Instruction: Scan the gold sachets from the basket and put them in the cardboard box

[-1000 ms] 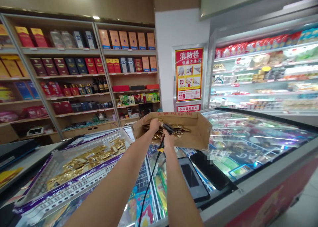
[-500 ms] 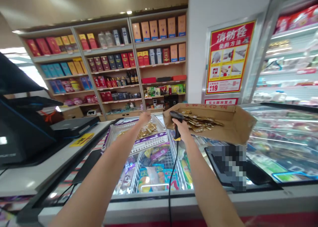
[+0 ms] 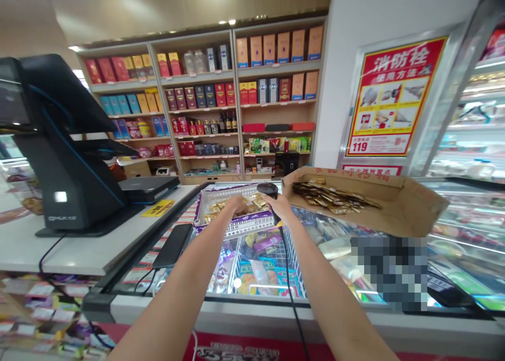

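Observation:
My right hand [image 3: 281,206] is wrapped round the handle of a black barcode scanner [image 3: 267,188], whose cable hangs down past the front of the freezer. The scanner head is over the right end of a white-and-purple plastic basket [image 3: 252,227]. Small gold packets [image 3: 255,202] lie loose in that basket. Among them is my left hand [image 3: 236,205], its fingers curled and partly hidden; what they hold, if anything, I cannot make out. To the right, a cardboard box [image 3: 410,208] tilts toward me with a heap of similar gold packets [image 3: 331,197] at its left end.
Basket and box rest on the glass-topped chest freezer [image 3: 256,299], with bagged goods below the glass. A black flat device [image 3: 173,245] lies left of the basket. A cash register [image 3: 74,161] stands on the left counter. Shelves of boxed goods [image 3: 201,95] line the back.
The view has swung left, showing more of the cash register. My left hand has lowered into the gold packets in the basket. The scanner has moved away from the box toward the basket.

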The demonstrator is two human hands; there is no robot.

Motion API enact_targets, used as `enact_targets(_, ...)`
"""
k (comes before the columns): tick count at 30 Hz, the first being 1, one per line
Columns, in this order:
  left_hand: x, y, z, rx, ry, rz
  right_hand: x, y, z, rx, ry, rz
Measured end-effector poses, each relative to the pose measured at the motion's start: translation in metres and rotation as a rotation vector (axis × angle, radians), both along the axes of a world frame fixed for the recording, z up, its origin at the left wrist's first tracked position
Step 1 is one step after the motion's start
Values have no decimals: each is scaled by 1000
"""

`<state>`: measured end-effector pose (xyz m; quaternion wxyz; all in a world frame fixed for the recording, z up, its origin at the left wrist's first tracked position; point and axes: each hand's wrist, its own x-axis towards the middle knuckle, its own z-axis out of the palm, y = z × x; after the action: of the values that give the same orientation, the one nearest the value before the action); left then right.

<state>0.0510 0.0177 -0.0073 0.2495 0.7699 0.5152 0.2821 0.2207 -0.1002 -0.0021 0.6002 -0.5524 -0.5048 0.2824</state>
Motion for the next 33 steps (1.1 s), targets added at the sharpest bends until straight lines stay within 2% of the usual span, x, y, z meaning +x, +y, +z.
enact_targets(2, -2, 2, 1, -67, 110, 63, 1, 0, -2, -6, 4, 10)
enact_targets(4, -3, 2, 4, -18, 101, 112, 4, 2, -6, -15, 20, 46)
enact_targets(7, -3, 1, 8, 95, -53, 123, 9, 6, -10, 8, 53, 104)
enact_targets(11, -1, -2, 13, 45, -253, 79, 11, 8, -11, 26, 88, 153)
enact_targets(17, 1, -11, 20, 32, -493, -59, 12, -2, -4, 23, 59, 205)
enact_targets(24, -1, -16, 23, 45, -510, -107, 11, -15, 5, -19, -33, 208)
enact_targets(33, 0, -18, 27, 57, -446, -62, 7, -22, 12, -36, -53, 221)
